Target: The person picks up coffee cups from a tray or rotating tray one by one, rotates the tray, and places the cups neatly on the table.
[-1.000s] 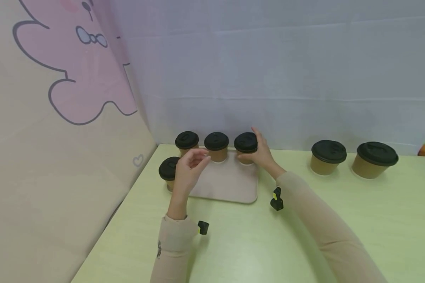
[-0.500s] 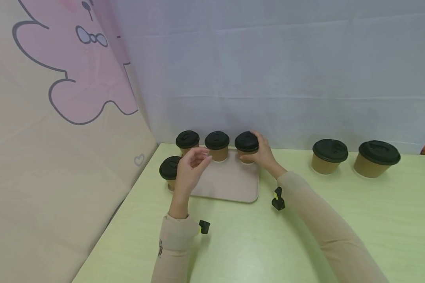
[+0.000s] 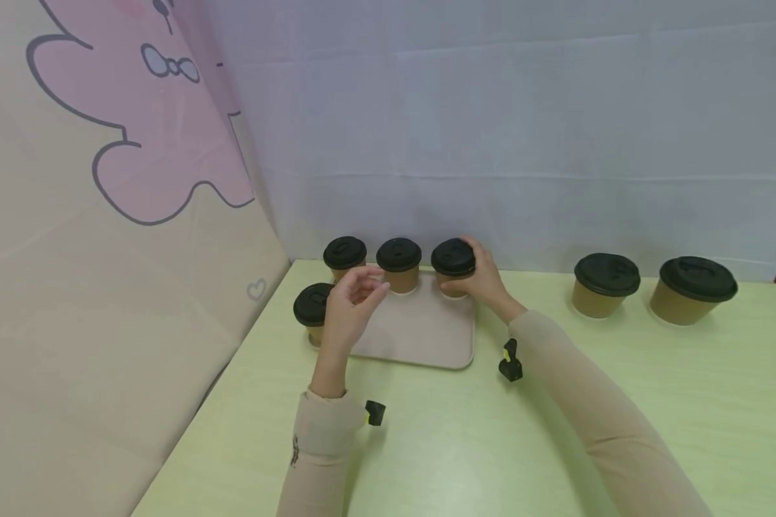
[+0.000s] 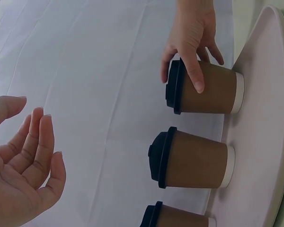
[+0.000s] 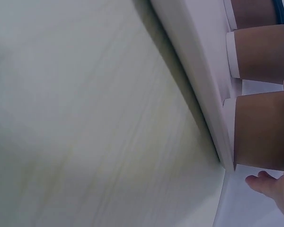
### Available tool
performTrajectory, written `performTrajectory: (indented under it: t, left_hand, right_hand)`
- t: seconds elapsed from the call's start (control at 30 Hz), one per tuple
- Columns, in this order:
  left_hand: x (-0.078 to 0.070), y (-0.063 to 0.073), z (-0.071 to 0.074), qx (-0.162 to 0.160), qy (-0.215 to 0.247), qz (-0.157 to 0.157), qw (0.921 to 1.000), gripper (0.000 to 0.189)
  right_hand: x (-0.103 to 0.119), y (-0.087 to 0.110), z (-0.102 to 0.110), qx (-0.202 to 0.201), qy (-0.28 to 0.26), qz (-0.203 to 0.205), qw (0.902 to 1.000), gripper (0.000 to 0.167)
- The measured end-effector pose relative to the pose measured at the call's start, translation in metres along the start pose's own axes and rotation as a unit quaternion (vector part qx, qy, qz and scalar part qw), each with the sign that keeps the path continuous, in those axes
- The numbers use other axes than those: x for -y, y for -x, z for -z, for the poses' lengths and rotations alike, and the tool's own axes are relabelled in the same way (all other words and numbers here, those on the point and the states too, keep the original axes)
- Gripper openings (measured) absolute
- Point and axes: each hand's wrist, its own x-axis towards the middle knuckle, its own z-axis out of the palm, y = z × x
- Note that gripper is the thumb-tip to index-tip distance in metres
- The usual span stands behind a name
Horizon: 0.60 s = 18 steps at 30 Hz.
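Note:
Along the far side of a beige tray (image 3: 420, 334) stand three brown paper coffee cups with black lids. My right hand (image 3: 487, 282) holds the rightmost coffee cup (image 3: 453, 258), thumb on its near side and fingers over the lid and far side. In the left wrist view, that cup's base (image 4: 238, 93) meets the tray. My left hand (image 3: 349, 309) hovers above the tray's left part, fingers loosely bent, nothing in them. It partly hides a front-left coffee cup (image 3: 312, 305). Between the hands stands the middle coffee cup (image 3: 398, 258), with the back-left coffee cup (image 3: 344, 253) beyond.
Two more lidded cups, one narrower (image 3: 603, 283) and one wider (image 3: 692, 287), stand on the pale green table (image 3: 440, 445) at right. A pale cloth (image 3: 491, 143) hangs behind the table. A patterned cloth wall (image 3: 187, 301) borders the left.
The right hand's raised fingers have come down against the rightmost cup's lid. The left hand keeps its place and shape; the head view shifts slightly.

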Motion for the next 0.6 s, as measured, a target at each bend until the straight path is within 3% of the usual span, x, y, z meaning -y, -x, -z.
performTrajectory:
  t: [0.6]
  left_hand:
    - [-0.0029, 0.0007, 0.0003, -0.010, 0.001, 0.003, 0.9999, 0.025]
  right_hand:
    - [-0.0041, -0.0034, -0.0046, -0.018, -0.007, 0.008, 0.9998, 0.098]
